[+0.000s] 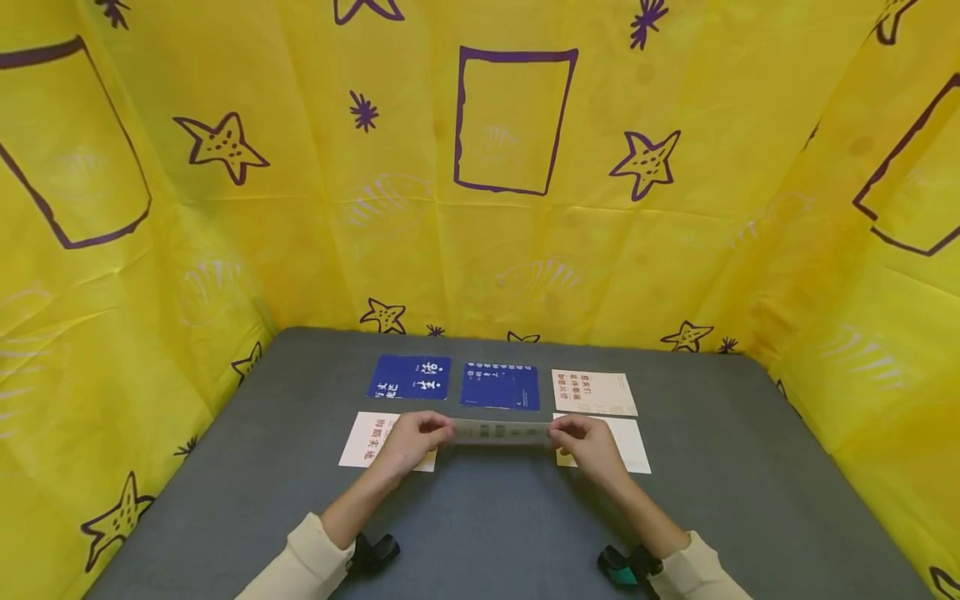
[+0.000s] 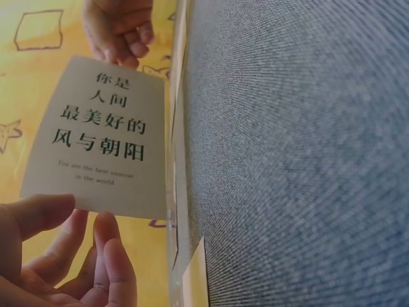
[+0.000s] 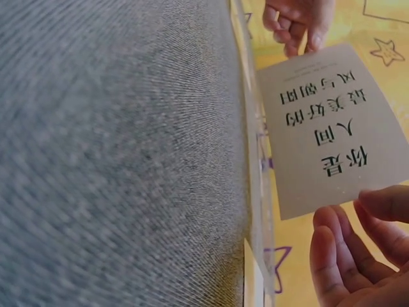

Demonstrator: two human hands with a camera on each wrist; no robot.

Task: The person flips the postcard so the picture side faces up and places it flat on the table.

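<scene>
A white postcard [image 1: 501, 432] with dark green Chinese characters and small English lines is held up between both hands, tilted so that the head view sees it nearly edge-on. My left hand [image 1: 408, 442] pinches one short edge between thumb and fingers. At the opposite edge, my right hand [image 1: 592, 446] does the same. The left wrist view shows the printed face of the postcard [image 2: 96, 195], slightly bowed. Under the left hand lies a white card with red characters [image 1: 360, 442], partly covered. A blank-looking white card [image 1: 628, 444] lies beneath the right hand.
Behind the hands, a back row on the grey table [image 1: 480, 533] has a blue card [image 1: 410, 377], another blue card [image 1: 500, 386] and a cream card [image 1: 595, 392]. Yellow patterned cloth [image 1: 405, 250] walls in the back and sides. Black wrist devices [image 1: 375, 554] hang near the sleeves.
</scene>
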